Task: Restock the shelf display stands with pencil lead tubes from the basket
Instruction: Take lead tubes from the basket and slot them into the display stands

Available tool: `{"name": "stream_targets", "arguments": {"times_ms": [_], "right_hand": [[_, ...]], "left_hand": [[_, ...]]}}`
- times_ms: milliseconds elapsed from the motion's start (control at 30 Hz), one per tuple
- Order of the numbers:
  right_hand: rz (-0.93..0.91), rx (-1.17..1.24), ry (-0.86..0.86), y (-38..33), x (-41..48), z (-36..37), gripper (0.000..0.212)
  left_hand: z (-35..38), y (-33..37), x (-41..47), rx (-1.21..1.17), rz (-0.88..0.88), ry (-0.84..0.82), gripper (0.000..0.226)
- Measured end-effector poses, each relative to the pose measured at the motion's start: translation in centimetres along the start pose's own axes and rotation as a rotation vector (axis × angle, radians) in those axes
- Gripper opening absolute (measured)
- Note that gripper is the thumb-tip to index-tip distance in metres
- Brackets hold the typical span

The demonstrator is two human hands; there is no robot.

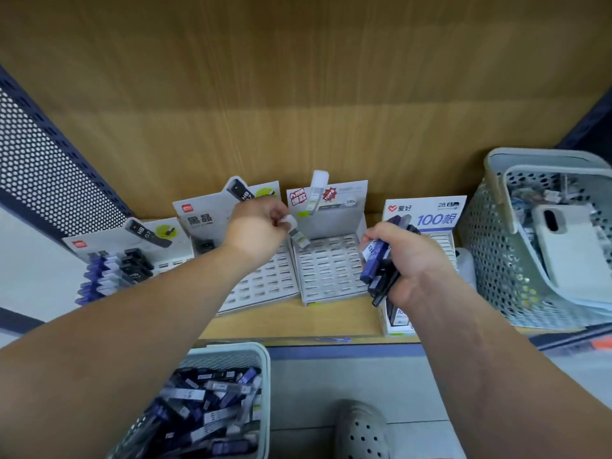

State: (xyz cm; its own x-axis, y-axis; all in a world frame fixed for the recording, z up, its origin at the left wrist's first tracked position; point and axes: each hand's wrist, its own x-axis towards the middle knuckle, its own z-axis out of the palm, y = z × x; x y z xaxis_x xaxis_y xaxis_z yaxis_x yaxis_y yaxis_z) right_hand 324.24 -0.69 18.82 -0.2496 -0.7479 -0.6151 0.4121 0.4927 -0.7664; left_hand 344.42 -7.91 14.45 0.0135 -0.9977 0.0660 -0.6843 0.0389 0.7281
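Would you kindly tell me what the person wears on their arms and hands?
Nothing visible: the left hand and right hand are ungloved, no watch or band shows, and both forearms are bare of sleeves.

A grey clog [362, 432] rests on the floor [331, 382]; a perforated metal panel [43, 180] flanks the wooden backboard [298, 77].

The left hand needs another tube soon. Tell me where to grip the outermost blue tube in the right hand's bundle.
Pinch the blue tube by its lower end, which juts bare below the right hand; higher up the thumb holds it. Come from the left, its open side, and probably draw it out lengthwise.
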Motion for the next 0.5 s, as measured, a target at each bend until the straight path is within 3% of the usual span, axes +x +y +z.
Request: {"name": "stream_targets", "arguments": {"times_ms": [133,267,500], "right_hand": [[0.007,-0.042,0.001,0.4,0.3,-0.7,0.014],[-0.007,-0.026,0.006,1.1,0.8,-0.8,0.034],[-0.003,-0.035,-0.05,1.4,1.3,0.0,0.022]], "left_hand": [[1.7,-0.5,1.7,0.219,0.113,-0.057,0.008],[2.6,-0.9,2.4,0.327,0.154,-0.109,0.012],[3.3,-1.3,3.0,0.431,0.256,-0.137,0.016]]}}
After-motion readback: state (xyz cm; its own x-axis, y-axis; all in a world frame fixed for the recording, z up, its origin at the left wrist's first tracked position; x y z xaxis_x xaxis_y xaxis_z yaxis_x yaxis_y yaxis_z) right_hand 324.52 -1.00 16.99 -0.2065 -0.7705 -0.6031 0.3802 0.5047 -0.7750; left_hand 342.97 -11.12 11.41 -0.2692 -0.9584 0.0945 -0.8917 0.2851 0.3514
